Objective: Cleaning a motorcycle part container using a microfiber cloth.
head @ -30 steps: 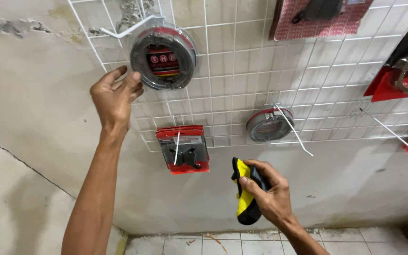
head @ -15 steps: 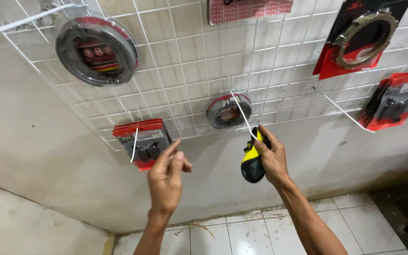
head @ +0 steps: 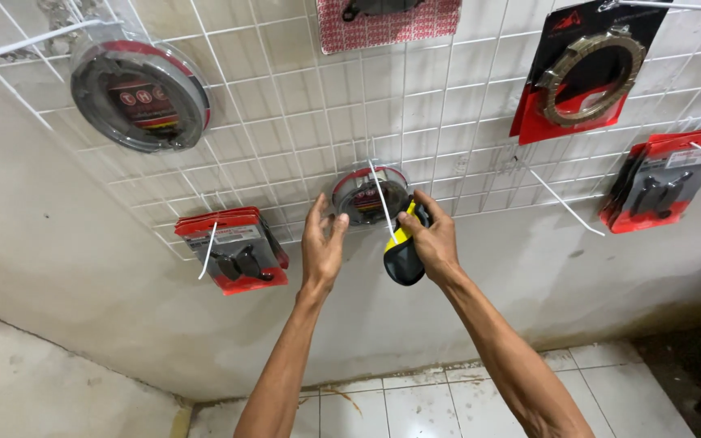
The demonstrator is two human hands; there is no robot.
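1. Low on the white wire grid [head: 464, 105], a small round clear pack [head: 360, 196] hangs on a white hook [head: 380, 199].
2. Just left of that pack, the left hand [head: 322, 243] is open, fingertips at its rim.
3. Just right of it, the right hand [head: 432, 238] is clenched around a yellow-and-black cloth [head: 403, 255].

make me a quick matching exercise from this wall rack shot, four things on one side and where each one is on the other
Things:
1. small round pack
2. yellow and black cloth
3. large round pack
4. ring on black and red card

Places:
A. upper right of the wire grid
B. in the right hand
C. upper left, on a white hook
D. between both hands, by the left hand

Pairs: 1-D, 2-B, 3-C, 4-A
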